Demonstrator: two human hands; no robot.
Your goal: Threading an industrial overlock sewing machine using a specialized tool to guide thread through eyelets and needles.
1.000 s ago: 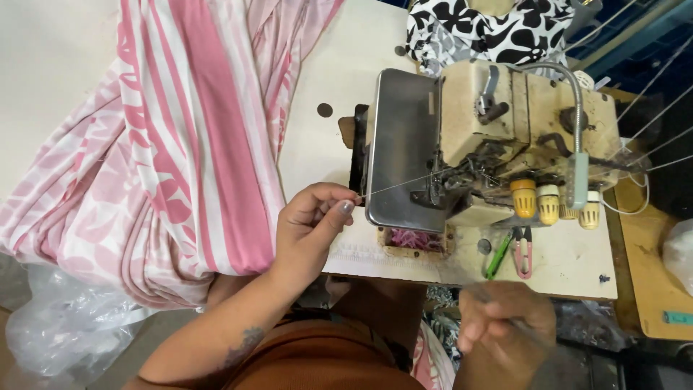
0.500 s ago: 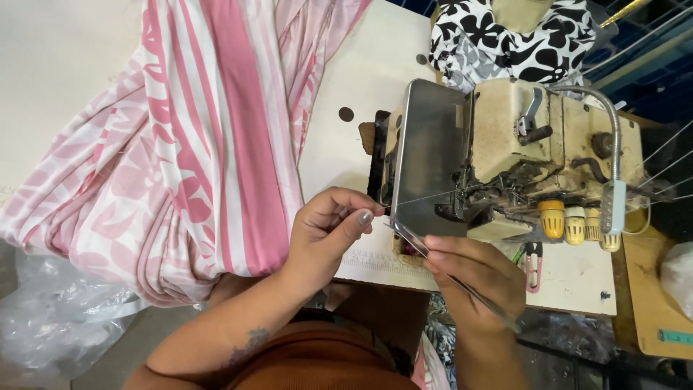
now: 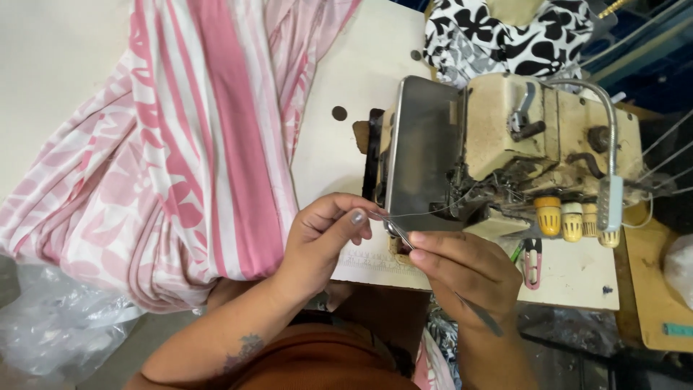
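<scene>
Left hand point(image 3: 321, 242) pinches thin thread point(image 3: 426, 214) between thumb and forefinger; thread runs taut toward 3 o'clock into sewing machine point(image 3: 505, 155). Right hand point(image 3: 462, 271) closed around metal tweezers point(image 3: 398, 232), tips meeting thread just beside left fingertips. Both hands at 6 o'clock of machine's metal cover plate point(image 3: 422, 152), over white table point(image 3: 361, 87) edge. Pink striped fabric point(image 3: 180, 137) heaped at 9 o'clock. Black-and-white floral cloth point(image 3: 505, 32) at 12 o'clock. Yellow tension knobs point(image 3: 570, 220) and pink thread snips point(image 3: 533, 261) at 3 o'clock. Clear plastic bag point(image 3: 50, 332) at 8 o'clock.
</scene>
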